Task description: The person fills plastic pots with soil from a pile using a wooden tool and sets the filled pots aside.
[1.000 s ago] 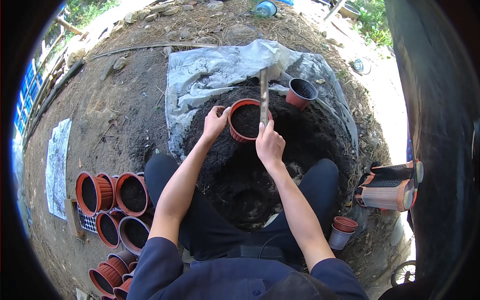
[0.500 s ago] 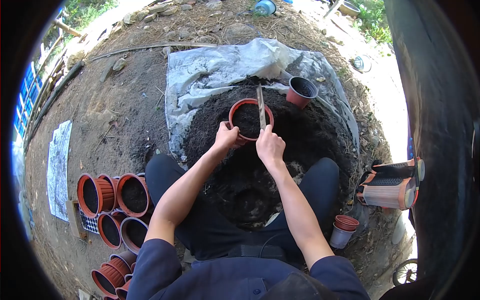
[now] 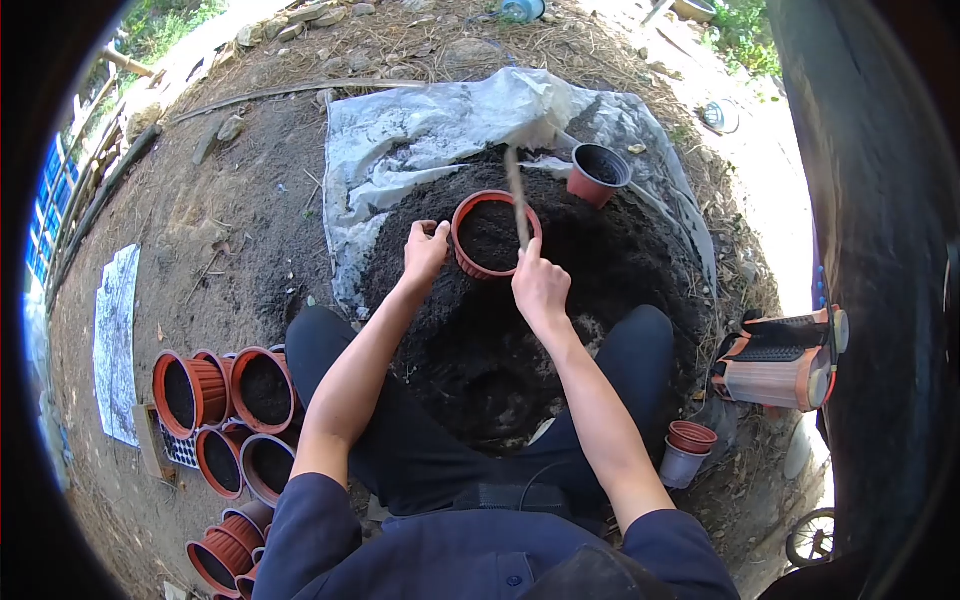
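Observation:
A round red-brown plant pot point(image 3: 463, 259) filled with dark soil stands upright on the soil heap in front of me. My right hand point(image 3: 542, 288) is closed around the lower end of a flat wooden stick point(image 3: 516, 188), which crosses the right part of the pot and points away from me. Just left of the pot's rim, my left hand point(image 3: 427, 252) is off the pot, its fingers loosely bent with a gap at the thumb and nothing held. A second reddish pot point(image 3: 590, 190), dark inside, rests tilted on the heap to the far right.
Dark soil point(image 3: 600, 260) lies on a whitish sheet point(image 3: 400, 130) between my legs. Several soil-filled pots point(image 3: 208, 390) stand to my left beside a black cell tray point(image 3: 180, 450). Two small stacked pots point(image 3: 686, 466) and an orange-and-clear box-like item point(image 3: 770, 375) are to the right.
My left hand has let go of the pot and moved left from its rim. The stick has tilted slightly, its far end swinging left, still in my right hand. The view has shifted a little.

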The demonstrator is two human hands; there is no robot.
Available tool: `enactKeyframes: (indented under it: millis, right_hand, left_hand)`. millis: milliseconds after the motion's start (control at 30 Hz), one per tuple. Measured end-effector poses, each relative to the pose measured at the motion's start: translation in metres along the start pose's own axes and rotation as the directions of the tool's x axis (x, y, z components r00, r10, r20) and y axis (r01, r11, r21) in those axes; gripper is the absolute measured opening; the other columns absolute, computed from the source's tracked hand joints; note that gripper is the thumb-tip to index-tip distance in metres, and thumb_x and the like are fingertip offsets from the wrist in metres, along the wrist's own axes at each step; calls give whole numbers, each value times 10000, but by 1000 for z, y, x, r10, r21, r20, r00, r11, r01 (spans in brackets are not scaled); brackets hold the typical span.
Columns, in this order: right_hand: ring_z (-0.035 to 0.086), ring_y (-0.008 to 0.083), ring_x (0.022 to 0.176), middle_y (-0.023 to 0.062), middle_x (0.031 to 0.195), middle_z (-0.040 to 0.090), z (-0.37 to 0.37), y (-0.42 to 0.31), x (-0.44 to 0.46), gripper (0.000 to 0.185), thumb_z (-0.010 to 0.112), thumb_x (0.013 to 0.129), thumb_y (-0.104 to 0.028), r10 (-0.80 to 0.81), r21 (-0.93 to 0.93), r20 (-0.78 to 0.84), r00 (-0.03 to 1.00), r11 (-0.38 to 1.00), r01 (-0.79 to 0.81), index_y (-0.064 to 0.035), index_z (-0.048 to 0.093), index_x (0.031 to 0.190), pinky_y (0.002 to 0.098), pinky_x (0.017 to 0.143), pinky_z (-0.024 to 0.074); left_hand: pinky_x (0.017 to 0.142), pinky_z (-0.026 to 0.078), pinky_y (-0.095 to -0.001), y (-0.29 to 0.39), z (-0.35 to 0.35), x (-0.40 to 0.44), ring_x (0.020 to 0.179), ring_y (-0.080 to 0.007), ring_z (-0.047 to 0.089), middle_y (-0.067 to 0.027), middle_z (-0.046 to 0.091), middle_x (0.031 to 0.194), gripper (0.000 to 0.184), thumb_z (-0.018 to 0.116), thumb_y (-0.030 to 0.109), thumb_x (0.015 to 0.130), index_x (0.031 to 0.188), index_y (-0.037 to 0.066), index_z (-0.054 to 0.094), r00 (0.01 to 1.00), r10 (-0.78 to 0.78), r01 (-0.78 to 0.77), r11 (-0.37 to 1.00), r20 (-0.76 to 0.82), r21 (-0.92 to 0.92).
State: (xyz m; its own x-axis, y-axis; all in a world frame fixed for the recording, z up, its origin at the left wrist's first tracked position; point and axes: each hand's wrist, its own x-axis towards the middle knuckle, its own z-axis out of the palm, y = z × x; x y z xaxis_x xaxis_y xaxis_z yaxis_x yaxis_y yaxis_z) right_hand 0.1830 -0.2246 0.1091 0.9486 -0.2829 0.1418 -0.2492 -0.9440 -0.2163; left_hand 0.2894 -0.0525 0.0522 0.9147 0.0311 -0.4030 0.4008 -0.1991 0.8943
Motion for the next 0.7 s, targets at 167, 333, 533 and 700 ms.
enactKeyframes:
  millis: [167,333,533,700]
  right_hand:
    - [679,359,603,170,632,662,-20,-8,-1,183,478,1004,-219,94,178,-124,988,981,-71,-37,478,988,489,560,541]
    - [669,364,583,175,608,644,3,1,-5,186,481,1005,-226,-73,-38,54,996,996,75,-46,468,958,457,526,533]
    - [668,389,624,193,635,651,-7,-4,-6,224,471,1009,-269,65,122,-64,996,991,-56,-53,494,957,502,557,519]
    - [676,369,603,175,624,656,-20,-2,0,219,485,1001,-250,147,156,-164,976,980,-121,-43,505,933,472,551,538]
  left_hand:
    - [667,525,-307,8,-1,1,712,-149,648,-88,679,805,432,640,333,940,1189,-12,566,1000,30,-30,1000,-6,8]
    - [654,534,-303,6,2,3,693,-143,646,-87,675,800,387,641,322,947,1129,-18,606,995,100,-100,995,7,-11]
    - [609,536,-305,9,4,2,660,-150,666,-92,674,773,388,658,302,937,1133,-31,624,971,208,-218,973,121,80]
    - [636,545,-343,0,5,15,688,-196,693,-124,700,810,344,608,279,956,1151,-5,624,959,247,-263,957,141,117]
